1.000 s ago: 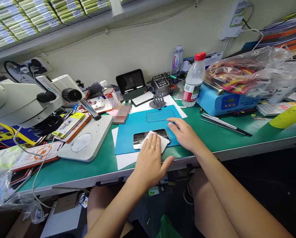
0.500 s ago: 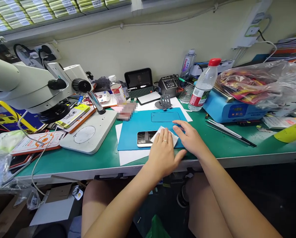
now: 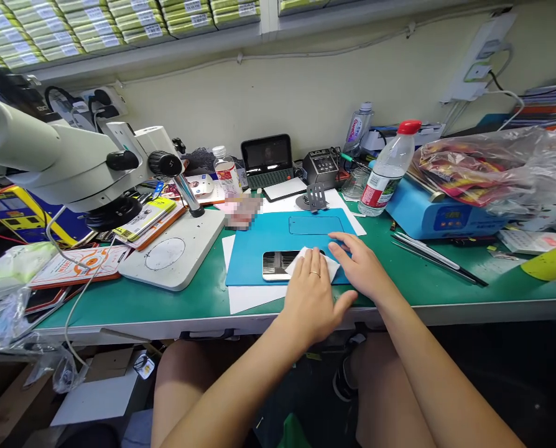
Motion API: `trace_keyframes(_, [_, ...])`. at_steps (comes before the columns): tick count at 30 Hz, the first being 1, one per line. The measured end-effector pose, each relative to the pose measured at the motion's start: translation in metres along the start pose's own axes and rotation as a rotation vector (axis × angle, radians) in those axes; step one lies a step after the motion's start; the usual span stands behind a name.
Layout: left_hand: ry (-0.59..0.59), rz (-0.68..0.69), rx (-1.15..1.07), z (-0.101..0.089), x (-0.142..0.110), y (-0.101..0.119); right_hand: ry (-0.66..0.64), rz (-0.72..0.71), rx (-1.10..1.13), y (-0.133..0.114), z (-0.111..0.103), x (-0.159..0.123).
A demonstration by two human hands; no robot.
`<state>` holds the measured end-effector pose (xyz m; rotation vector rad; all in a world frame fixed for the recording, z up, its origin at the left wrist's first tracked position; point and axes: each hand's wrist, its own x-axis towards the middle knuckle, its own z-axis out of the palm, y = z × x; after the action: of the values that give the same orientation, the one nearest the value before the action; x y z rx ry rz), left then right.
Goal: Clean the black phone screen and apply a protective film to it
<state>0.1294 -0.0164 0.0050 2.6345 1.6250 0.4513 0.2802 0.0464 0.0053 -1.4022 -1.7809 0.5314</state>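
A smartphone [image 3: 274, 266] with a dark, streaky reflecting screen lies flat on a blue mat [image 3: 247, 249]. Over its right part a white wipe [image 3: 330, 266] is spread. My left hand [image 3: 311, 292] presses flat on the wipe, fingers stretched out, thumb apart to the right, a ring on one finger. My right hand [image 3: 358, 264] rests beside the phone's right end, fingers loosely extended and apart from the thumb, holding nothing visible. The phone's right end is hidden under the wipe and hands. Behind it, a phone-shaped outline [image 3: 316, 225] shows on the mat.
A microscope [image 3: 68, 162] with a pale base [image 3: 198, 249] stands left. At right are tweezers [image 3: 439, 258], a red-capped bottle [image 3: 390, 168] and a blue device [image 3: 439, 214] under plastic bags. A phone stand [image 3: 316, 198] and small screen device [image 3: 267, 158] sit behind the mat.
The whole view has shifted slightly, with the bench appearing a little lower and further right. My left hand stays flat on the wipe and my right hand stays beside the phone.
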Motion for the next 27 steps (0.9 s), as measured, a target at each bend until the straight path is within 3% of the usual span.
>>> trace_keyframes(3, [0.006,0.031,-0.013,-0.001,-0.004,-0.005,-0.001,0.005,0.005,0.000,-0.001,-0.001])
trace_keyframes(8, [0.008,-0.071,0.049,-0.013,-0.031,-0.064,-0.021,0.052,-0.005,-0.003,-0.002,-0.002])
trace_keyframes(10, [-0.009,-0.122,0.077,-0.016,-0.035,-0.074,-0.029,0.060,-0.010,-0.004,-0.002,-0.001])
trace_keyframes(13, [-0.011,-0.132,0.091,-0.011,-0.027,-0.054,-0.023,0.048,-0.013,-0.003,-0.001,0.000])
trace_keyframes(17, [0.020,-0.023,0.033,0.003,-0.003,-0.005,-0.010,0.032,-0.013,0.000,0.000,0.001])
trace_keyframes(19, [0.025,0.016,0.014,0.005,0.003,0.003,-0.006,0.030,-0.012,0.001,-0.001,0.001])
trace_keyframes(22, [0.027,0.037,0.006,0.001,-0.006,-0.016,-0.009,0.031,-0.011,0.000,-0.002,0.000])
trace_keyframes(27, [0.039,-0.084,0.070,-0.012,-0.034,-0.066,-0.025,0.048,-0.019,-0.003,-0.002,0.000])
